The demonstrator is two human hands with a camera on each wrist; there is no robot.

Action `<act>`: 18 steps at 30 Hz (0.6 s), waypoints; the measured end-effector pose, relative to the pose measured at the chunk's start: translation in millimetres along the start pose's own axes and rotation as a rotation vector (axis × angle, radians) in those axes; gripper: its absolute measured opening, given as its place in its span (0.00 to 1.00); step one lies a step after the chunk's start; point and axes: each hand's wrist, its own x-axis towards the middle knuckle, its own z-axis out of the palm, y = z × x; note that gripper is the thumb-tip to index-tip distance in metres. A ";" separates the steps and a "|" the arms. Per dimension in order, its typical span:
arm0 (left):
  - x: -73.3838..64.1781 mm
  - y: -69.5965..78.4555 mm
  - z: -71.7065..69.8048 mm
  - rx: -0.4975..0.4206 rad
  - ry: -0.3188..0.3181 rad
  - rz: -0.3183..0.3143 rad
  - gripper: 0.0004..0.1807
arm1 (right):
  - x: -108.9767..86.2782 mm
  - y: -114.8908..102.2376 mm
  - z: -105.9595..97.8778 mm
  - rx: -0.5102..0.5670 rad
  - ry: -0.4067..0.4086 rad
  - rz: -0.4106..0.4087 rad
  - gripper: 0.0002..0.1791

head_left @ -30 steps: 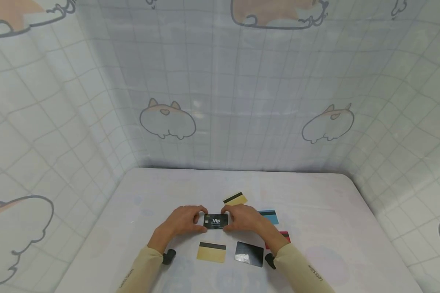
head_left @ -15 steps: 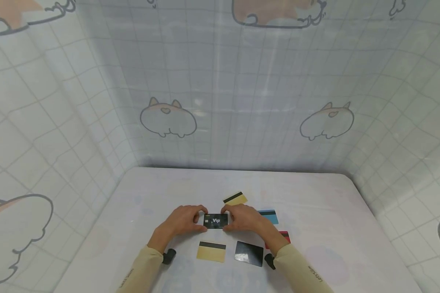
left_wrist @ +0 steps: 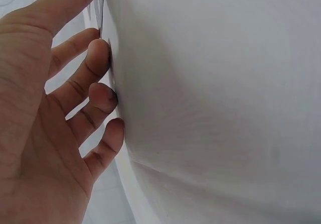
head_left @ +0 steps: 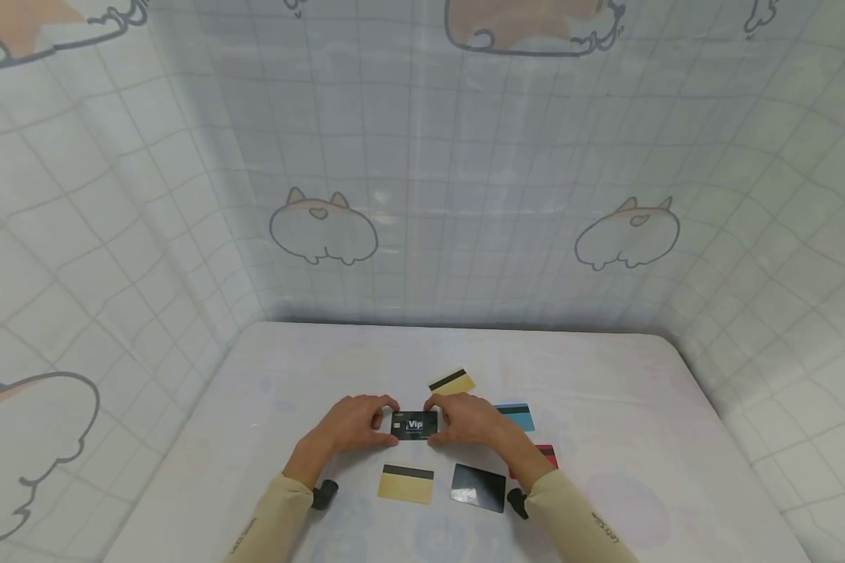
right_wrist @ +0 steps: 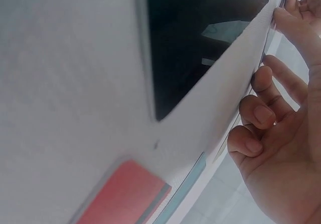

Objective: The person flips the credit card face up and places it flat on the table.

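Note:
A black card [head_left: 414, 425] printed "Vip", with a small chip at its left, lies flat on the white table between both hands. My left hand [head_left: 352, 424] pinches its left end, with fingertips at the far corner and the thumb at the near corner. At the right end, my right hand [head_left: 470, 420] pinches the card the same way. The left wrist view shows the fingertips [left_wrist: 103, 96] of the left hand resting on the table, the other fingers bent. In the right wrist view, the lower fingers of the right hand [right_wrist: 281, 133] are curled beside the tabletop.
A gold card [head_left: 405, 484] and a glossy dark card [head_left: 479, 489] lie nearer me. Beyond the right hand is another gold card [head_left: 453, 382]. A blue card [head_left: 517, 416] and a red card [head_left: 548, 453] are partly hidden by the right arm. Patterned cloth walls [head_left: 422, 297] enclose the table.

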 end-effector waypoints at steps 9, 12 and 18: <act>1.9 -3.2 0.5 0.005 -0.003 0.000 0.29 | 1.3 -1.0 0.5 0.000 0.008 -0.005 0.31; 2.5 -4.8 0.4 0.002 -0.004 0.007 0.29 | 1.2 -0.8 -0.7 0.010 0.007 -0.008 0.31; 5.7 -6.3 -0.9 0.030 0.046 0.029 0.27 | 0.9 2.9 -10.1 0.054 0.022 -0.010 0.32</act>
